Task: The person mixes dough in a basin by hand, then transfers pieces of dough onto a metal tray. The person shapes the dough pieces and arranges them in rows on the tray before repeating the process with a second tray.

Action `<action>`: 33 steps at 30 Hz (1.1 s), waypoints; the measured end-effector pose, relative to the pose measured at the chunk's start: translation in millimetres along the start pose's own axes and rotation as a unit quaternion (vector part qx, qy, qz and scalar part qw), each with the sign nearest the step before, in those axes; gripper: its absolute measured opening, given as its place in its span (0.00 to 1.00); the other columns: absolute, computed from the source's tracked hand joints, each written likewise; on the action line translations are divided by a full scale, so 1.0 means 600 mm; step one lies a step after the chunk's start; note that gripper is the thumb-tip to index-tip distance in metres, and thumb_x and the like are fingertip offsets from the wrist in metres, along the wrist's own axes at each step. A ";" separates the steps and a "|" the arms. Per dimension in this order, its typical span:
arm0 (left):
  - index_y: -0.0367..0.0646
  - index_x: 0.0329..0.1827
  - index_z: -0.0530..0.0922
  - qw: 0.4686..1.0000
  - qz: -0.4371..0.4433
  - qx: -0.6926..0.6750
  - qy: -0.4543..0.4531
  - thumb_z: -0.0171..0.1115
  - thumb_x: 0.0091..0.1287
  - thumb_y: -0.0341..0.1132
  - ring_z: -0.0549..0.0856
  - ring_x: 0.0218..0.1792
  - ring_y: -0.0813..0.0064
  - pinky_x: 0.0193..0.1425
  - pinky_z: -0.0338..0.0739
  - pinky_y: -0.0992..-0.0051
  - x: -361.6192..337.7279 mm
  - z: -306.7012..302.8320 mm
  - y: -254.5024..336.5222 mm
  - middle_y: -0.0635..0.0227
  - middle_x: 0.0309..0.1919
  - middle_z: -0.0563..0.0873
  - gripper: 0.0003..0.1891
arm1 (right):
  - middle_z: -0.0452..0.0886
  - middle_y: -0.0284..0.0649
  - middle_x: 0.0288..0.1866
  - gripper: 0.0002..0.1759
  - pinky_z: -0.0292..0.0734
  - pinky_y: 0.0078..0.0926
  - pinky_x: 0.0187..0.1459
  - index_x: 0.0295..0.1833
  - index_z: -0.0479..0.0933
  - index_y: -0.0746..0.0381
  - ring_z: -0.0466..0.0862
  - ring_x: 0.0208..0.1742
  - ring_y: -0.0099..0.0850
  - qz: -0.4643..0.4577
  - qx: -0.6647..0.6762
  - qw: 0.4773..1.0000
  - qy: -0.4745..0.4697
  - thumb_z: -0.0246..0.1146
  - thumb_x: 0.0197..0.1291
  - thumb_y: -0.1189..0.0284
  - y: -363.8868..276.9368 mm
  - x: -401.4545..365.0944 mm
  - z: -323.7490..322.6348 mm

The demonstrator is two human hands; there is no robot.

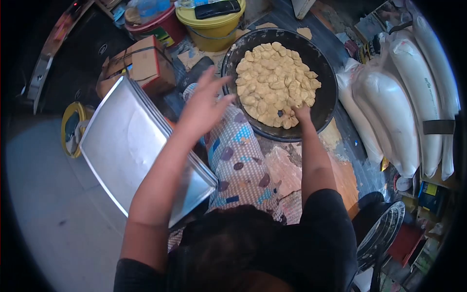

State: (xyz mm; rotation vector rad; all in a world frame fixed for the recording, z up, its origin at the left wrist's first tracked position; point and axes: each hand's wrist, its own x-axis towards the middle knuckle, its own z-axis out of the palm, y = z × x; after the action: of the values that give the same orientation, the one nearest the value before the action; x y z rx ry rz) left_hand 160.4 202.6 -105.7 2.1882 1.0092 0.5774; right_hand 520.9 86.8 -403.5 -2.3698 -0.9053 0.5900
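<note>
A wide black basin (329, 92) holds a layer of many small, tan lumps of dough (272, 80) pressed close together. My right hand (302, 113) reaches into its near right part, with the fingers closed on the dough there. A small dark gap shows in the dough just left of that hand. My left hand (206, 107) is raised over my patterned trouser leg (236, 151), left of the basin. Its fingers are spread and slightly blurred, and nothing is in them.
A stack of shiny metal trays (131, 141) leans left of my leg. Behind it are a cardboard box (146, 65) and a yellow bucket (211, 29) with a dark phone-like object on its lid. Full white sacks (389, 107) stand to the right, with a dark round pan (382, 236) nearer me.
</note>
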 end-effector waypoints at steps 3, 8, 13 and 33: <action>0.39 0.57 0.77 0.878 -0.216 -0.405 -0.135 0.63 0.62 0.38 0.72 0.66 0.59 0.65 0.67 0.67 0.156 0.174 0.006 0.53 0.59 0.78 0.21 | 0.73 0.57 0.63 0.39 0.74 0.36 0.58 0.68 0.63 0.71 0.74 0.63 0.47 0.169 0.142 0.975 0.007 0.68 0.51 0.69 0.050 0.004 -0.015; 0.39 0.59 0.75 0.915 -0.294 -0.173 -0.217 0.59 0.61 0.39 0.73 0.65 0.57 0.64 0.69 0.64 0.170 0.451 -0.102 0.52 0.60 0.76 0.23 | 0.69 0.58 0.66 0.53 0.70 0.40 0.62 0.71 0.59 0.71 0.73 0.65 0.48 0.303 0.180 0.933 0.069 0.67 0.50 0.45 0.177 0.076 0.142; 0.48 0.70 0.62 0.841 -0.499 -0.090 -0.191 0.55 0.64 0.38 0.54 0.73 0.45 0.72 0.59 0.54 0.172 0.438 -0.129 0.51 0.74 0.49 0.29 | 0.82 0.53 0.49 0.45 0.75 0.34 0.53 0.54 0.79 0.68 0.81 0.52 0.41 0.130 -0.080 0.950 -0.272 0.60 0.50 0.34 -0.005 -0.012 0.048; 0.52 0.74 0.52 0.731 -0.663 -0.157 -0.036 0.52 0.65 0.43 0.47 0.74 0.40 0.72 0.55 0.44 0.203 0.504 -0.152 0.50 0.76 0.39 0.35 | 0.67 0.55 0.65 0.32 0.69 0.41 0.61 0.64 0.68 0.63 0.69 0.67 0.47 -0.226 -0.034 0.877 -0.423 0.65 0.57 0.60 -0.128 -0.080 0.056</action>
State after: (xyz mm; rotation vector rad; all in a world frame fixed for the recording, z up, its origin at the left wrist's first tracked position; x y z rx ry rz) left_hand 376.0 230.0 -365.3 0.7460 1.8828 -0.0590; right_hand 433.2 112.8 -372.1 -1.7913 -1.7977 1.4431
